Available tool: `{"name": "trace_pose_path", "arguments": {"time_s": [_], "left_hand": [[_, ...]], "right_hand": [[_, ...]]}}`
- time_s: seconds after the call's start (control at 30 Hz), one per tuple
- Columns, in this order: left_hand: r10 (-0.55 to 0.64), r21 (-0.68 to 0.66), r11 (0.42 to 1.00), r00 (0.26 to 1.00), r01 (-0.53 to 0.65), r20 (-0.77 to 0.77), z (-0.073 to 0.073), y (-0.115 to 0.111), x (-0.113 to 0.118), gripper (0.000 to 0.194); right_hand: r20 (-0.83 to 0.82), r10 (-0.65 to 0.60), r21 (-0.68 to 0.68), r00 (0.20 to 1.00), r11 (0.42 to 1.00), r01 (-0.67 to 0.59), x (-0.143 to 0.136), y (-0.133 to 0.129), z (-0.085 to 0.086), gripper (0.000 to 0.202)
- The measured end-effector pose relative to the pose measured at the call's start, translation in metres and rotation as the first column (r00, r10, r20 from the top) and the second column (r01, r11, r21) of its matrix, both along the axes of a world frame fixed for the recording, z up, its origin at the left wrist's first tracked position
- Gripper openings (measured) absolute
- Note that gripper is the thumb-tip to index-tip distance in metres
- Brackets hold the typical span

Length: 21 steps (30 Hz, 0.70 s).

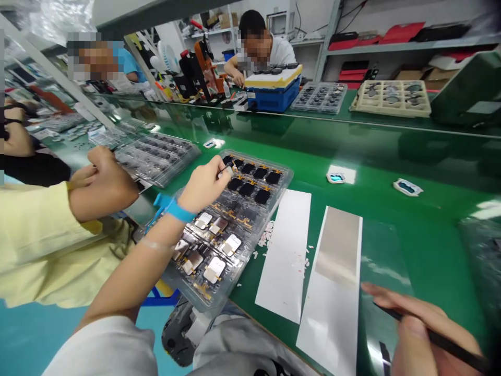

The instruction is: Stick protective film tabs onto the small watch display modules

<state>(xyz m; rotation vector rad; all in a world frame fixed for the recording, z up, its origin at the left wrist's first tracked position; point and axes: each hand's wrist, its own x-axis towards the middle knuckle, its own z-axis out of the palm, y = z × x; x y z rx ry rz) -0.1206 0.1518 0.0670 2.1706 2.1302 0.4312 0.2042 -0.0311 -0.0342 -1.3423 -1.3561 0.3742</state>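
Note:
My left hand (pixel 205 183), with a blue strap at the wrist, is over the far side of a clear plastic tray (pixel 287 175). Its thumb and fingers pinch a small display module (pixel 224 171), mostly covered by the fingertips. Dark square modules (pixel 262 196) with orange flex strips fill the tray's far rows, and silvery ones (pixel 214 269) lie in the near rows. At the lower right, my right hand (pixel 426 334) grips black tweezers (pixel 395 313), their tip pointing left. Close to that tip lies a white sheet with a grey adhesive strip (pixel 338 245).
Another white sheet (pixel 284 256) lies beside the tray, with small pinkish scraps (pixel 266 234) between them. Several small white-framed parts (pixel 335 178) rest on the green bench. A co-worker in a yellow sleeve (pixel 35 240) sits close on my left, near another tray (pixel 156 156).

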Motion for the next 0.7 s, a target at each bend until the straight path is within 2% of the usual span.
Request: {"name": "trace_pose_path", "arguments": {"time_s": [0.07, 0.1, 0.13, 0.2, 0.27, 0.33, 0.4, 0.5, 0.6, 0.7], "left_hand": [[-0.168, -0.022, 0.985, 0.977, 0.172, 0.135, 0.005, -0.051, 0.027, 0.012], [-0.294, -0.016, 0.950, 0.912, 0.311, 0.286, 0.006, -0.076, 0.041, 0.011], [-0.371, -0.011, 0.913, 0.840, 0.408, 0.396, 0.005, -0.100, 0.054, 0.009], [-0.436, -0.017, 0.849, 0.719, 0.528, 0.541, 0.000, -0.138, 0.078, 0.017], [-0.430, -0.043, 0.785, 0.594, 0.618, 0.679, -0.012, -0.157, 0.098, 0.020], [-0.345, -0.048, 0.774, 0.483, 0.631, 0.805, -0.031, -0.159, 0.116, 0.017], [-0.262, -0.039, 0.788, 0.391, 0.615, 0.882, -0.049, -0.152, 0.130, 0.014], [-0.157, -0.063, 0.782, 0.293, 0.620, 0.943, -0.070, -0.138, 0.141, 0.015], [-0.075, -0.098, 0.781, 0.248, 0.617, 0.966, -0.079, -0.132, 0.142, 0.016], [-0.065, -0.096, 0.806, 0.249, 0.584, 0.966, -0.082, -0.132, 0.140, 0.015]], "right_hand": [[0.144, 0.014, -0.039, 0.989, 0.999, -0.009, -0.009, 0.003, 0.029, 0.015], [0.193, 0.133, -0.055, 0.972, 0.991, -0.124, -0.013, 0.006, 0.042, 0.020], [0.227, 0.238, -0.055, 0.944, 0.971, -0.232, -0.016, 0.008, 0.051, 0.022], [0.255, 0.305, 0.001, 0.918, 0.949, -0.316, -0.021, 0.013, 0.061, 0.024], [0.279, 0.324, 0.028, 0.904, 0.938, -0.345, -0.023, 0.017, 0.059, 0.032], [0.282, 0.331, 0.019, 0.901, 0.937, -0.350, -0.024, 0.020, 0.052, 0.034], [0.263, 0.326, 0.005, 0.908, 0.941, -0.340, -0.023, 0.022, 0.044, 0.028], [0.241, 0.284, 0.001, 0.928, 0.956, -0.293, -0.021, 0.024, 0.038, 0.020], [0.303, 0.239, 0.005, 0.923, 0.968, -0.252, -0.021, 0.026, 0.037, 0.018], [0.410, 0.182, 0.032, 0.894, 0.976, -0.214, -0.020, 0.026, 0.036, 0.020]]}}
